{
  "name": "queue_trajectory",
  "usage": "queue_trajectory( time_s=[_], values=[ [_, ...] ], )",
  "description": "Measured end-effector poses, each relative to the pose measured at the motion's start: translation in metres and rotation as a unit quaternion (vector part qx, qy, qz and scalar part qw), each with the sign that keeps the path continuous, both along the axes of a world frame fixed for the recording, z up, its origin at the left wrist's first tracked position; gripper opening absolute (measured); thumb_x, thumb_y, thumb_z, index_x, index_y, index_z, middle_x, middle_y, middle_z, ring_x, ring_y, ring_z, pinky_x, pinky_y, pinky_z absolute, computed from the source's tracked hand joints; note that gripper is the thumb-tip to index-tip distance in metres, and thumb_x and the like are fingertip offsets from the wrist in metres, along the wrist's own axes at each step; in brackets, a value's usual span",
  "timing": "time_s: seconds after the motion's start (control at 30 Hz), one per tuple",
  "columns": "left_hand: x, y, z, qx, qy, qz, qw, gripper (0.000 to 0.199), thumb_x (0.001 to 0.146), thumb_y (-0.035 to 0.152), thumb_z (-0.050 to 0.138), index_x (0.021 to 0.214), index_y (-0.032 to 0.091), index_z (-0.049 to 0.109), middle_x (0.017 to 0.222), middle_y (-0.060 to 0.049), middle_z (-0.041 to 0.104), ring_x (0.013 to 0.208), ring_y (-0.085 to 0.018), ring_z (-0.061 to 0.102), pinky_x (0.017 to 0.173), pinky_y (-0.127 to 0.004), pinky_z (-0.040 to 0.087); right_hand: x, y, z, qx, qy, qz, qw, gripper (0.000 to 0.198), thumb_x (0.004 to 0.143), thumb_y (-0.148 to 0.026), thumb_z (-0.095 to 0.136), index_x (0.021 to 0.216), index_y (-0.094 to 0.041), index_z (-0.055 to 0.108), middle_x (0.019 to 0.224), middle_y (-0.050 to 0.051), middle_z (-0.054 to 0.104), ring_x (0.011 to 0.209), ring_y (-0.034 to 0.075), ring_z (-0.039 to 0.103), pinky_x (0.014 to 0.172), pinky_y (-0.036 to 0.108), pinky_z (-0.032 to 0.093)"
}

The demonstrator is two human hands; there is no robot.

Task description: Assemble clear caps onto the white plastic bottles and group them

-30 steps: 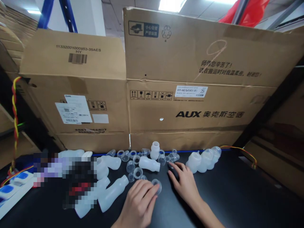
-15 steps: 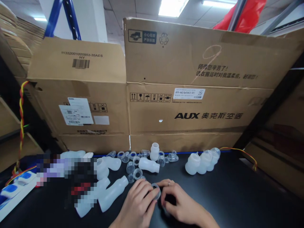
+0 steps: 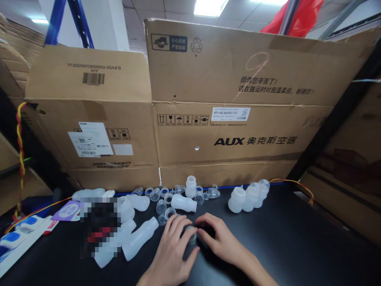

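A small clear plastic ring-shaped cap (image 3: 193, 237) is held between my two hands, low above the black table. My left hand (image 3: 174, 248) curls around its left side, the index finger over the top and the thumb below. My right hand (image 3: 222, 240) closes on the upper right edge with thumb and bent fingers. Fingers hide much of the cap. Just beyond my hands lie a white translucent bottle (image 3: 183, 203), a clear ring (image 3: 170, 213) and a clear dome cap (image 3: 161, 207). Another small bottle (image 3: 191, 186) stands upright behind them.
Three rounded translucent bottles (image 3: 237, 200) stand in a row at right. Curved translucent bottles (image 3: 139, 240) lie at left, near a pixelated dark area. A white power strip (image 3: 25, 242) is at far left. Tall cardboard (image 3: 184, 135) walls off the back of the table (image 3: 291, 238).
My right hand's fingers have come to the cap's edge. My left thumb has moved down, away from the fingers, and the cap has tilted. The camera view has shifted slightly.
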State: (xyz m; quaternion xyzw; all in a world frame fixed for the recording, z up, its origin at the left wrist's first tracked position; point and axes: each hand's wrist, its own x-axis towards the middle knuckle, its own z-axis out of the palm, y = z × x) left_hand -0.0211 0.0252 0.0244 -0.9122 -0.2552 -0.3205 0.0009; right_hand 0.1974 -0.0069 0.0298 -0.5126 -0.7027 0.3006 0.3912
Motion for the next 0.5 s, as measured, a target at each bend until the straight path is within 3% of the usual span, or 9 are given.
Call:
queue_trajectory(
  time_s=[0.2, 0.27, 0.5],
  values=[
    [0.0, 0.004, -0.011, 0.008, -0.024, 0.106, 0.994, 0.028, 0.088, 0.021, 0.068, 0.116, 0.024, 0.068, 0.154, -0.016, 0.052, 0.148, -0.042, 0.041, 0.109, -0.071, 0.051, -0.013, -0.001, -0.005, 0.013, -0.052, 0.009, 0.999, 0.021, 0.099, -0.03, 0.068, 0.119, -0.028, 0.073, 0.121, 0.004, 0.067, 0.112, 0.024, 0.061, 0.103, 0.039, 0.045],
    [0.0, 0.006, -0.014, 0.002, -0.02, 0.106, 0.994, 0.028, 0.089, 0.023, 0.068, 0.117, 0.026, 0.07, 0.161, -0.013, 0.046, 0.151, -0.042, 0.037, 0.11, -0.072, 0.05, -0.017, 0.0, -0.009, 0.02, -0.064, -0.004, 0.998, 0.017, 0.101, -0.033, 0.066, 0.115, -0.028, 0.074, 0.12, 0.005, 0.067, 0.109, 0.024, 0.061, 0.102, 0.04, 0.046],
    [0.001, 0.008, -0.011, -0.048, -0.024, 0.089, 0.995, 0.031, 0.085, 0.027, 0.072, 0.117, 0.03, 0.073, 0.162, -0.009, 0.048, 0.151, -0.043, 0.038, 0.113, -0.079, 0.042, -0.018, 0.0, -0.013, 0.034, -0.055, -0.015, 0.998, 0.019, 0.103, -0.036, 0.062, 0.097, -0.026, 0.077, 0.118, 0.007, 0.066, 0.109, 0.025, 0.061, 0.101, 0.041, 0.046]
  ],
)
